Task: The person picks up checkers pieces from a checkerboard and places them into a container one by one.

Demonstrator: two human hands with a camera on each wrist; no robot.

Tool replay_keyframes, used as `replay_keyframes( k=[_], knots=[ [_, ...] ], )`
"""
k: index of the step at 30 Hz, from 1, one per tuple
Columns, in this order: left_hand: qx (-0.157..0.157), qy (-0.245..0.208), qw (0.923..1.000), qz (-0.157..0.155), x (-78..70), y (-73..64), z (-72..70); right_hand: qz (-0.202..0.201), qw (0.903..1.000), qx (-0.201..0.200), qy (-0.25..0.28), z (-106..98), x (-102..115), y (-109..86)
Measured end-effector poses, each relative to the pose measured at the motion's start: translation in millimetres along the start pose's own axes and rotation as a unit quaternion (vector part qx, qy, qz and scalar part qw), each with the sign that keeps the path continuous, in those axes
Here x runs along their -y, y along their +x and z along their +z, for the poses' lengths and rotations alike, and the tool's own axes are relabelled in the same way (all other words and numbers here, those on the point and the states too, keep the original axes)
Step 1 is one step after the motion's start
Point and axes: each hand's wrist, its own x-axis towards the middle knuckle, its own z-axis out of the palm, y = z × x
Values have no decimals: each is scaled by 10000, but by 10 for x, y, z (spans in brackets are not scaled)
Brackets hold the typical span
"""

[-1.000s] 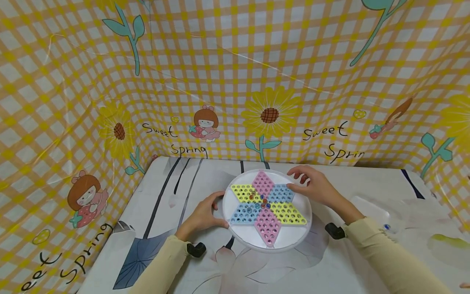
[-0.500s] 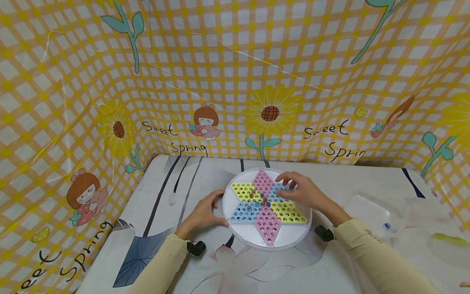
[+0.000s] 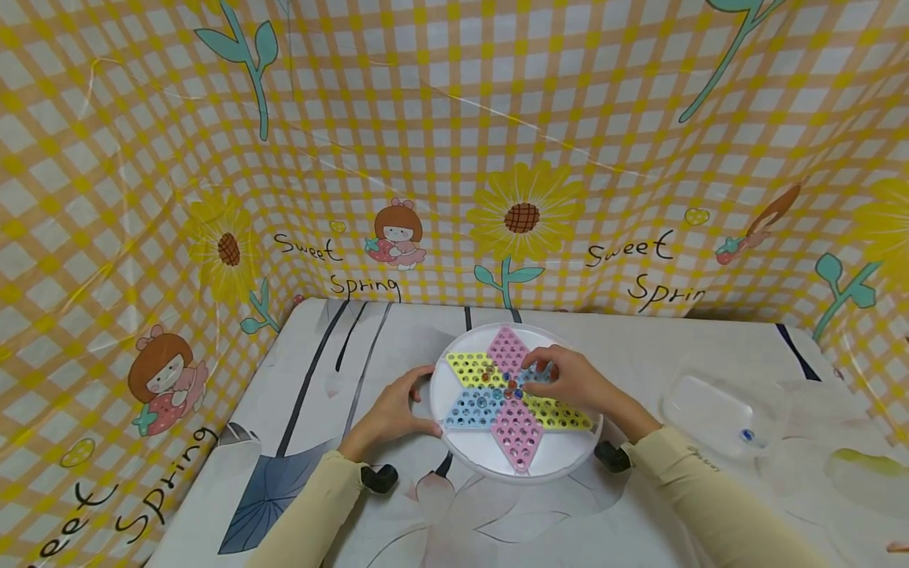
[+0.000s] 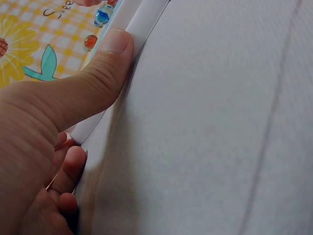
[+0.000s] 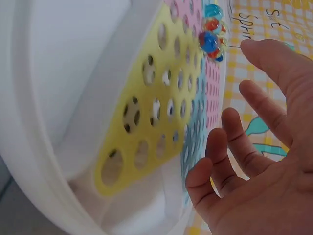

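A round white Chinese checkers board (image 3: pixel 469 448) with a pink, yellow and blue star lies on the table. Along its left rim my left hand (image 3: pixel 389 412) grips the edge; in the left wrist view the thumb (image 4: pixel 100 73) lies on the rim and the fingers are curled below it. Over the blue point at the right hovers my right hand (image 3: pixel 574 383). Its fingers are bent and apart with nothing between them in the right wrist view. Several glass marbles sit near the star's middle, among them a blue marble (image 5: pixel 209 43) close to the right thumb.
To the right of the board stands a clear plastic tray (image 3: pixel 699 432), with a blue marble (image 3: pixel 747 435) in it. A checked cloth (image 3: pixel 440 158) printed with sunflowers hangs behind the table.
My right hand has moved left and inward, from the board's right rim to beside the middle marbles. The left hand stays on the rim.
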Motion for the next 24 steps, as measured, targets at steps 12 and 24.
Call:
replay_keyframes(
  k=[12,24],
  knots=[
    [-25,21,10000,37,-1,8,-5,3,9997,98,-218,108,81,15],
    [-24,41,10000,28,2,9,-5,185,9987,17,-470,186,40,31]
  ],
)
